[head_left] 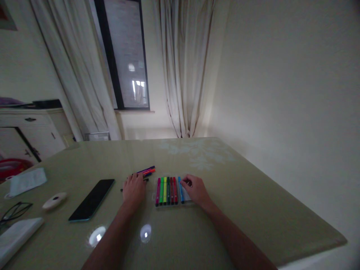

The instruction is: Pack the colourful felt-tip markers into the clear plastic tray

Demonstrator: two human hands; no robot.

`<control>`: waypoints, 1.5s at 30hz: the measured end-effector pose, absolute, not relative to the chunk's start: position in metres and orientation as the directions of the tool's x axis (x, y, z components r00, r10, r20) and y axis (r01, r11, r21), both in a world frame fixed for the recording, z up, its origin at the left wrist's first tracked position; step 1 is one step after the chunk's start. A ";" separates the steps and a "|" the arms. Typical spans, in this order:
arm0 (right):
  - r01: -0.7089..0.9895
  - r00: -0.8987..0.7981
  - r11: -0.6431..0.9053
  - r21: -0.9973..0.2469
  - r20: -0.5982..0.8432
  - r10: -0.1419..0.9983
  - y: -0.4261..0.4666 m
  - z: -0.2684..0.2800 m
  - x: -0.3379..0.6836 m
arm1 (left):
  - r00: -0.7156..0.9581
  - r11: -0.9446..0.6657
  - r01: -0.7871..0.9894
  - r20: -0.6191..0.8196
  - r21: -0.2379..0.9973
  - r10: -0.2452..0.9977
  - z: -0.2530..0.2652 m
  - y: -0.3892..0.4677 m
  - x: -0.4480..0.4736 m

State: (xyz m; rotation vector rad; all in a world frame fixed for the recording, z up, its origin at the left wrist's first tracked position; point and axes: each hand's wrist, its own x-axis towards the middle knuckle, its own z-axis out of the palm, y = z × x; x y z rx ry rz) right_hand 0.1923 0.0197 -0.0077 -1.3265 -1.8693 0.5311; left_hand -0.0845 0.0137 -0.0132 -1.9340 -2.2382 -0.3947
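Note:
A row of felt-tip markers in pink, green, yellow, dark and red lies in a clear plastic case on the table. To their right, across a small gap, is a blue marker in the case. My right hand is closed, thumb and finger pinched at the blue marker's upper part. Left of the case, my left hand rests palm down with fingers lying over several loose markers, purple, orange and dark. A black marker sticks out from beneath this hand, which partly hides it.
On the left side of the table are a phone, a white oval object, glasses, a white box-like object and a pale face mask. A wall runs along the right edge; curtains and a window stand behind.

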 end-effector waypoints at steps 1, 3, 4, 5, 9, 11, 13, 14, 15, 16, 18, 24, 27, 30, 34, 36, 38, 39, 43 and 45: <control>0.601 -0.165 0.374 -0.706 0.348 0.923 0.020 -0.007 0.192 | -0.140 0.112 0.987 0.292 0.113 0.946 -0.014 0.014 -0.085; 0.593 -0.169 0.377 -0.711 0.348 0.922 0.020 -0.007 0.192 | -0.116 0.059 0.980 0.311 0.189 0.943 -0.013 0.016 -0.083; 0.586 -0.170 0.380 -0.716 0.349 0.921 0.019 -0.007 0.191 | -0.113 0.027 0.965 0.323 0.260 0.940 -0.011 0.018 -0.081; 0.576 -0.174 0.384 -0.722 0.351 0.920 0.019 -0.007 0.191 | -0.123 -0.001 0.936 0.331 0.352 0.936 -0.009 0.020 -0.079; 0.521 -0.208 0.408 -0.750 0.352 0.913 0.017 -0.008 0.188 | -0.190 -0.134 0.681 0.350 0.720 0.917 0.000 0.026 -0.068; 0.499 -0.231 0.420 -0.758 0.351 0.907 0.016 -0.008 0.186 | -0.175 -0.235 0.494 0.361 0.837 0.916 0.003 0.026 -0.062; 0.475 -0.250 0.425 -0.771 0.345 0.905 0.014 -0.007 0.184 | -0.131 -0.277 0.280 0.323 0.919 0.937 0.005 0.023 -0.055; 0.456 -0.260 0.424 -0.782 0.339 0.904 0.014 -0.007 0.183 | -0.103 -0.265 0.183 0.287 0.947 0.952 0.006 0.021 -0.051; 0.431 -0.271 0.419 -0.799 0.329 0.905 0.013 -0.006 0.182 | -0.070 -0.245 0.100 0.252 0.964 0.965 0.007 0.018 -0.047; 0.399 -0.287 0.412 -0.819 0.316 0.904 0.012 -0.005 0.181 | -0.035 -0.222 0.034 0.223 0.974 0.974 0.009 0.014 -0.042; 0.315 -0.328 0.393 -0.864 0.289 0.899 0.011 -0.004 0.179 | 0.027 -0.184 -0.050 0.185 0.982 0.982 0.012 0.008 -0.033; 0.141 -0.373 0.326 -0.935 0.255 0.892 0.011 -0.003 0.177 | 0.132 -0.178 -0.061 0.185 0.982 0.974 0.016 -0.004 -0.015; 0.113 -0.365 0.313 -0.943 0.254 0.896 0.010 0.000 0.179 | 0.148 -0.188 -0.077 0.198 0.979 0.969 0.014 -0.004 -0.012; 0.097 -0.352 0.295 -0.950 0.245 0.903 0.009 0.003 0.180 | 0.160 -0.193 -0.109 0.209 0.975 0.965 0.011 -0.003 -0.011; 0.078 -0.315 0.284 -0.956 0.246 0.917 0.010 0.001 0.180 | 0.139 -0.202 -0.120 0.218 0.972 0.966 0.009 -0.003 -0.008; 0.067 -0.321 0.279 -0.958 0.244 0.915 0.011 0.000 0.180 | 0.116 -0.204 -0.111 0.217 0.973 0.969 0.009 -0.004 -0.006; 0.057 -0.333 0.269 -0.962 0.235 0.913 0.011 0.001 0.181 | 0.107 -0.200 -0.118 0.213 0.973 0.971 0.010 -0.004 -0.005; 0.055 -0.335 0.263 -0.963 0.231 0.914 0.010 0.002 0.181 | 0.105 -0.197 -0.127 0.211 0.972 0.972 0.010 -0.004 -0.004; 0.085 -0.333 0.261 -0.962 0.220 0.917 0.010 0.007 0.184 | 0.099 -0.193 -0.145 0.209 0.970 0.973 0.010 -0.004 -0.002; 0.100 -0.331 0.261 -0.960 0.215 0.919 0.010 0.009 0.185 | 0.094 -0.190 -0.135 0.203 0.973 0.975 0.011 -0.005 -0.001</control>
